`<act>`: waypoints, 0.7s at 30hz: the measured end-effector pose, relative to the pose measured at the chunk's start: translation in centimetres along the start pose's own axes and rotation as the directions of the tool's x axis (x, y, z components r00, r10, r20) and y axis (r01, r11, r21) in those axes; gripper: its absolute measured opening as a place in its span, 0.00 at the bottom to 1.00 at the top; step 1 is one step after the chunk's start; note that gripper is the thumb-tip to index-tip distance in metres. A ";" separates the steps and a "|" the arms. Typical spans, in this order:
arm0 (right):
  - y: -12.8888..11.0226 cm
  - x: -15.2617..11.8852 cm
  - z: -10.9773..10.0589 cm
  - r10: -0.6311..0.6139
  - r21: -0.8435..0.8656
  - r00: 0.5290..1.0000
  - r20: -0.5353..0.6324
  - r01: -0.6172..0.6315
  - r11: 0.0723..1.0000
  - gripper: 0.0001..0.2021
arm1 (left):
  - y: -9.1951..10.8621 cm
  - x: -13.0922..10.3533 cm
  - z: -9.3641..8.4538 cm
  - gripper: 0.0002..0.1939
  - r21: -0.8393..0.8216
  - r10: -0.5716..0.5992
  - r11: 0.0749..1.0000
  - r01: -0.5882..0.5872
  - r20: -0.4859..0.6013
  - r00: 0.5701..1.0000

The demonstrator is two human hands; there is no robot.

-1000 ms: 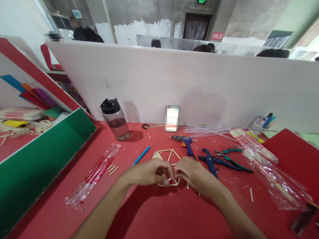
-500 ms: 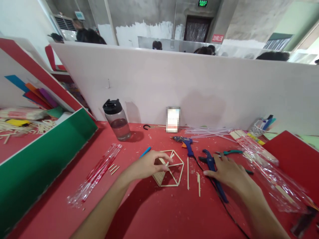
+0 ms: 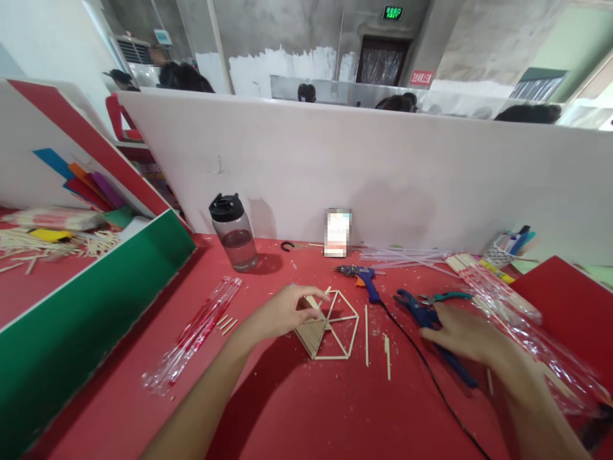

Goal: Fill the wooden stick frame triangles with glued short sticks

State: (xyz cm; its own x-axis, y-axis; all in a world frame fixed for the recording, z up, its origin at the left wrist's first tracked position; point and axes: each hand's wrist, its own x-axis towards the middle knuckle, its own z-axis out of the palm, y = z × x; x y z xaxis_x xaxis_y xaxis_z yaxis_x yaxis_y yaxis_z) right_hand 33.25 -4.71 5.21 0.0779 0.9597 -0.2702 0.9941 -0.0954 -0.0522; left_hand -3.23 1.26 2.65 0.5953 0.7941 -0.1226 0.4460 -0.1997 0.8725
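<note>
My left hand (image 3: 292, 312) hovers at the left side of a wheel-shaped frame of thin wooden sticks (image 3: 355, 335). Its thumb and forefinger are curved and apart, with nothing visible between them. One section of the frame is filled with sticks laid side by side (image 3: 312, 337); part of it is under the hand. My right hand (image 3: 454, 329) is closed over a blue-handled cutter (image 3: 460, 367), thumb on the near side, other fingers partly hidden. Just beyond those fingers lie green-handled pliers (image 3: 453, 296).
A blue glue gun (image 3: 366, 281) lies behind the frame, its black cord (image 3: 421, 358) running forward. Loose sticks (image 3: 367, 335) lie between the hands. A bottle (image 3: 237, 239), a propped phone (image 3: 338, 233), bagged sticks (image 3: 507, 306) and a green divider (image 3: 96, 326) surround the area.
The blue cutter has swung to the right under my right hand, its handle end moving furthest. My left hand stays over the frame, and more of the stick-filled section shows. The view has shifted slightly.
</note>
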 end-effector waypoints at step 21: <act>-9.2 1.1 -2.1 -0.638 0.388 0.766 0.082 0.565 0.728 0.16 | 1.4 -0.4 -0.2 0.19 0.021 0.062 0.998 -0.061 -0.042 0.997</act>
State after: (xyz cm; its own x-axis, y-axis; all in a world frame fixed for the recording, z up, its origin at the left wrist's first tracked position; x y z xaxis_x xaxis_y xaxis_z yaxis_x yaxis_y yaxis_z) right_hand 24.39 -2.24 7.38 -0.5808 0.7740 -0.2521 0.7383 0.3703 -0.5637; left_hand -3.02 0.75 3.99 0.5931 0.8037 -0.0480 0.4227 -0.2602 0.8681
